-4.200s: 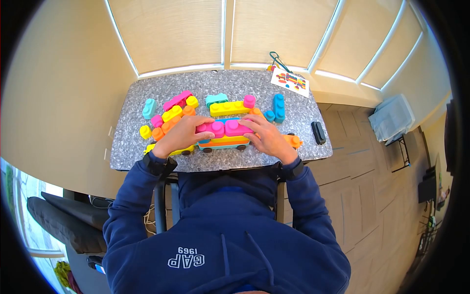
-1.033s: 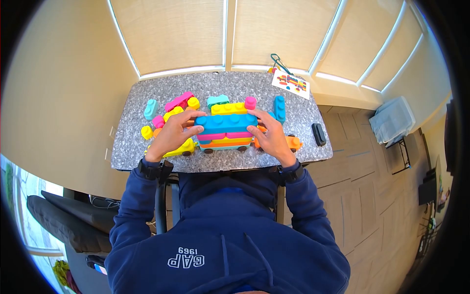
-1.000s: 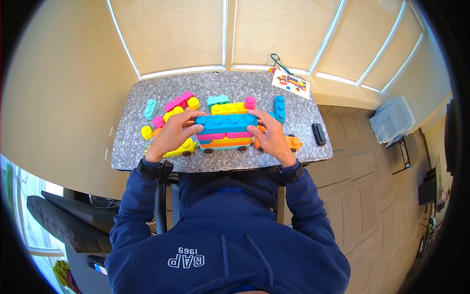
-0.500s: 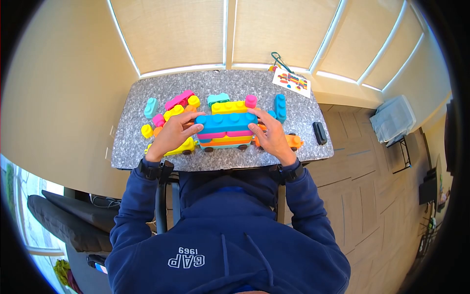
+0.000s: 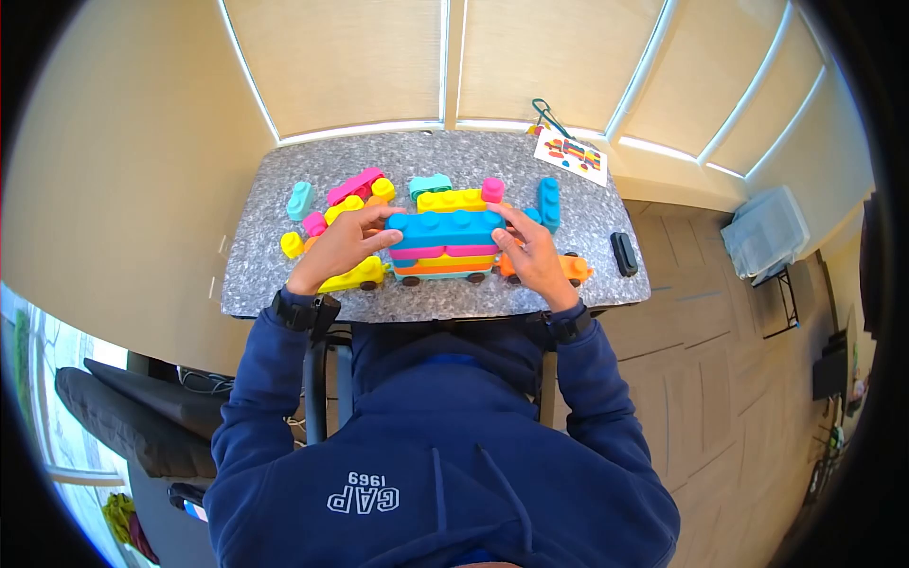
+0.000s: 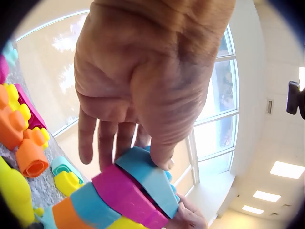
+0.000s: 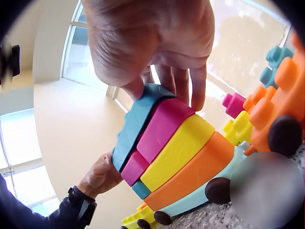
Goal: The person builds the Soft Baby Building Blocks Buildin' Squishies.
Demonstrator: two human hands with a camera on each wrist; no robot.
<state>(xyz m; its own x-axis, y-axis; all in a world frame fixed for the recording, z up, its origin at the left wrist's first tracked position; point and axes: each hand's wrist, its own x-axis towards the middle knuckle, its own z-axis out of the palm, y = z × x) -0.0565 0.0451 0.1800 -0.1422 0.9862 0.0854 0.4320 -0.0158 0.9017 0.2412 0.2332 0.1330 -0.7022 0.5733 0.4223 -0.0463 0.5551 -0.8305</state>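
Observation:
A long blue block (image 5: pixel 445 229) tops a stack of toy building blocks, its left end pinched between the thumb and fingers of my left hand (image 5: pixel 343 250). My right hand (image 5: pixel 535 256) pinches the other end. Beneath it come two pink blocks (image 5: pixel 471 252), then a yellow layer (image 7: pixel 180 151) and an orange layer (image 7: pixel 190 169). A pale-blue wheeled base (image 7: pixel 193 199) carries them on the table. In the left wrist view, a dark narrow gap runs between the blue block (image 6: pixel 147 179) and the pink block (image 6: pixel 125 195).
Yellow (image 5: pixel 355 276) and orange (image 5: pixel 575 268) wheeled pieces flank the stack. Behind lie a long yellow block (image 5: pixel 450 201), a small pink block (image 5: pixel 492 189) and an upright-looking blue block (image 5: pixel 548 204). Loose blocks cluster left. A picture card (image 5: pixel 571 156) and black case (image 5: pixel 624 254) lie right on the speckled table (image 5: pixel 379 305).
Earlier both hands pressed the pink blocks on top of the stack; since then the long blue block has come over them, held at both ends. Over the last second the hands barely move.

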